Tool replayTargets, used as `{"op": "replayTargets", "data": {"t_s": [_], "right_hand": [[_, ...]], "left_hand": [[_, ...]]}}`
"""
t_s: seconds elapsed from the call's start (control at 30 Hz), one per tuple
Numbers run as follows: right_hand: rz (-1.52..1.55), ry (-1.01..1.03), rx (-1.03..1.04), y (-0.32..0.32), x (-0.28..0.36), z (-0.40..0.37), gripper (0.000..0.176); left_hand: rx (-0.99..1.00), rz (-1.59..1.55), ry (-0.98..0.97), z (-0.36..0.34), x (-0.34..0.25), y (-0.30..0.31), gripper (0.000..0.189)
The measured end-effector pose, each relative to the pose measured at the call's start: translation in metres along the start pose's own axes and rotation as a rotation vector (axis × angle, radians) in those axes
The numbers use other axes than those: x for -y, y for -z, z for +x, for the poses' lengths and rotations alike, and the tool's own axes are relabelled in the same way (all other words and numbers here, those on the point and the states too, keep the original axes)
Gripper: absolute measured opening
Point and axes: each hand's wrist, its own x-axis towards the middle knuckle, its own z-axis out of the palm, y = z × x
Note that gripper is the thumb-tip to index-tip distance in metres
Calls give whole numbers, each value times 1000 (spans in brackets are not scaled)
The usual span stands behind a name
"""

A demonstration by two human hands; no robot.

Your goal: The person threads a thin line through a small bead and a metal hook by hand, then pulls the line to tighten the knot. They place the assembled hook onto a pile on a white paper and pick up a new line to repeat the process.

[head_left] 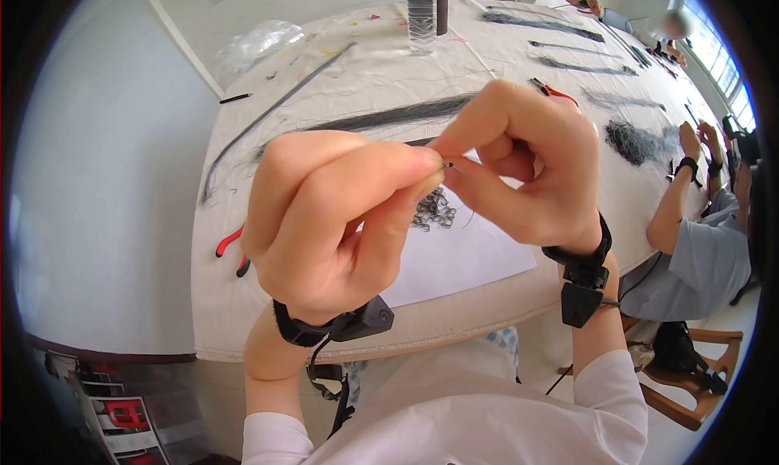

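My left hand (329, 209) is closed in a pinch on a thin dark wire (447, 165), whose small end pokes out between thumb and forefinger. Touching those fingertips, my right hand (540, 165) also pinches at the wire, though its exact hold is partly hidden. A fine strand (471, 213) curves down below the right thumb. Beneath both hands, a heap of small dark wire rings (435, 212) lies on a white sheet of paper (479, 258), partly covered by my left hand.
Red-handled pliers (230, 243) lie left of my left hand; another red-handled pair (554, 91) is behind my right. Bundles of dark wire (389, 114) stretch over the cloth-covered table (324, 83). A water bottle (421, 19) stands at the back. Other people's arms (675, 193) are at the right.
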Motion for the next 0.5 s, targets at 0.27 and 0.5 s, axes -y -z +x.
{"op": "replayTargets", "data": {"t_s": [0.27,0.5], "right_hand": [[-21,282,-50,-9,9,-2,22],[-145,471,-144,-3,17,-4,31]], "left_hand": [[-10,15,36,1,-3,5,8],[3,31,2,3,-3,5,6]]}}
